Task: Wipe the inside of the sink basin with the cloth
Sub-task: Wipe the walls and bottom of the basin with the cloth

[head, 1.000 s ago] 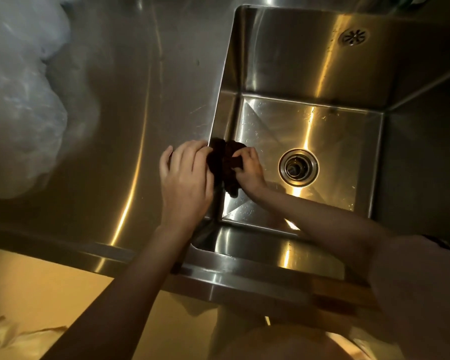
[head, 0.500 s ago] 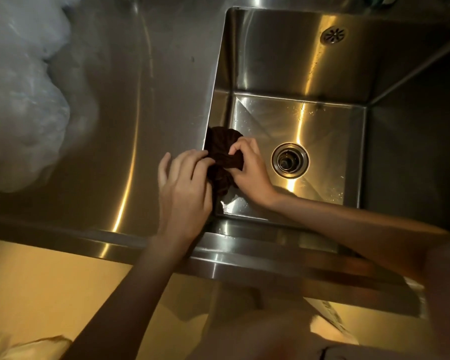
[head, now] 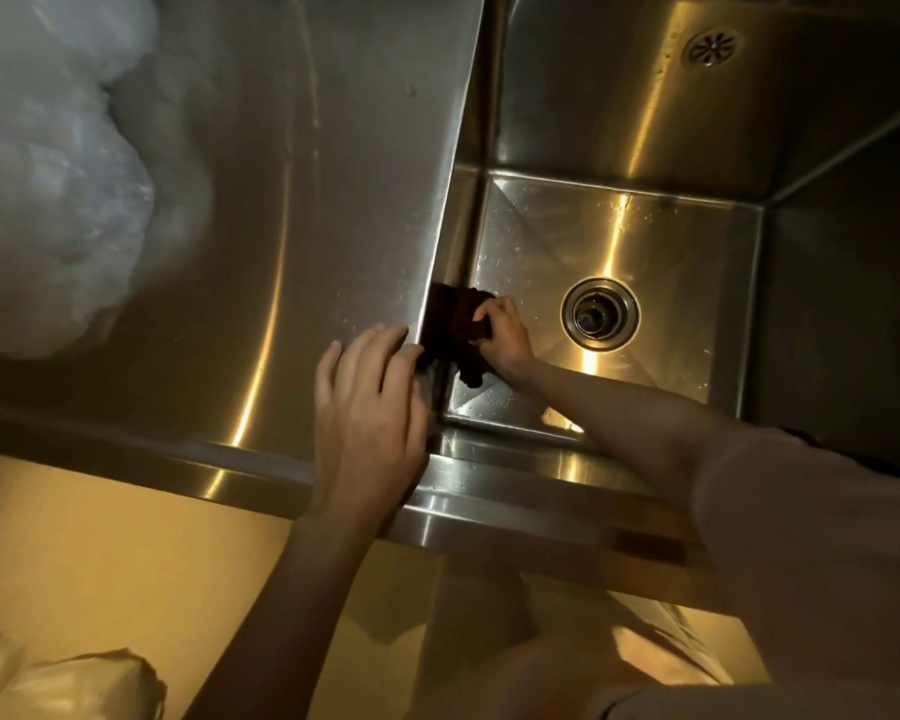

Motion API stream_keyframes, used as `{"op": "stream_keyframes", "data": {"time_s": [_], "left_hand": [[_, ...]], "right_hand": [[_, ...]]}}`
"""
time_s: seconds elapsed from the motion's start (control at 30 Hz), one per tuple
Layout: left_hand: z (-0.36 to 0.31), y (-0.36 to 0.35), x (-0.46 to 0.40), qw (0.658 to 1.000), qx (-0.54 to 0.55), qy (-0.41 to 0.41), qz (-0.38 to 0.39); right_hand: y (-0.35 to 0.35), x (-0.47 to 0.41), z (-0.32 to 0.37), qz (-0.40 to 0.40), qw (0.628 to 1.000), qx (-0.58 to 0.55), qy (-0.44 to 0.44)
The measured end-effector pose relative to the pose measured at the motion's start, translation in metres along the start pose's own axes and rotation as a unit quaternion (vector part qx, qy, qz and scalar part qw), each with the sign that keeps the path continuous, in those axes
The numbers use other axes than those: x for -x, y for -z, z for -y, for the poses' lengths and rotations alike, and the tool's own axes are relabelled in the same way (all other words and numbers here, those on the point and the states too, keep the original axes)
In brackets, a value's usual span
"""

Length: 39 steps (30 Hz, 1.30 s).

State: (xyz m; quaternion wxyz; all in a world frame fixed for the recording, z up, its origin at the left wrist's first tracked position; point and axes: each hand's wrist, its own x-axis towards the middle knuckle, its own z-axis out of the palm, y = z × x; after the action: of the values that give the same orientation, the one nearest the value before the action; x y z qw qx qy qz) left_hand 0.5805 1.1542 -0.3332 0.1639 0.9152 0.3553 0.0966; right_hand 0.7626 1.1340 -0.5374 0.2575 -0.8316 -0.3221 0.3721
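Head view: right hand [head: 505,332] fist round dark cloth [head: 450,332], left hand [head: 367,407] flat, fingers relaxed.

Both forearms were bare to above the elbow. The left hand [head: 367,407] and the right hand [head: 505,332] wore no gloves, rings or watch that I could see. A loose, pale pinkish short sleeve [head: 811,553] covered the right upper arm, soft and unmarked, its hem plain.

Right hand [head: 505,332] grips dark cloth [head: 450,327] (bunched) against sink [head: 619,236] wall
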Motion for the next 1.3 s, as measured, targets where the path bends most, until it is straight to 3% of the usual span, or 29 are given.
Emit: {"op": "stream_keyframes", "data": {"time_s": [0.2, 0.47, 0.73, 0.87, 1.1, 1.3], "left_hand": [[0.002, -0.001, 0.006, 1.000, -0.004, 0.001, 0.011], [0.003, -0.008, 0.023, 0.999, 0.007, 0.025, -0.036], [0.002, -0.012, 0.024, 0.999, 0.017, 0.034, -0.033], [0.003, -0.012, 0.024, 0.999, 0.011, 0.034, -0.036], [0.001, -0.010, 0.024, 0.998, 0.015, 0.033, -0.045], [0.001, -0.009, 0.024, 0.999, 0.023, 0.032, -0.036]], "right_hand": [[0.026, 0.037, 0.027, -0.032, 0.996, -0.074, 0.032], [0.078, 0.112, 0.071, -0.019, 0.962, -0.219, 0.159], [0.023, 0.056, 0.023, 0.010, 0.994, -0.055, 0.092], [0.000, 0.043, 0.004, 0.105, 0.992, 0.046, 0.044], [0.006, 0.048, 0.004, 0.174, 0.983, 0.039, 0.034], [0.033, 0.077, 0.027, 0.147, 0.986, -0.027, 0.075]]}}
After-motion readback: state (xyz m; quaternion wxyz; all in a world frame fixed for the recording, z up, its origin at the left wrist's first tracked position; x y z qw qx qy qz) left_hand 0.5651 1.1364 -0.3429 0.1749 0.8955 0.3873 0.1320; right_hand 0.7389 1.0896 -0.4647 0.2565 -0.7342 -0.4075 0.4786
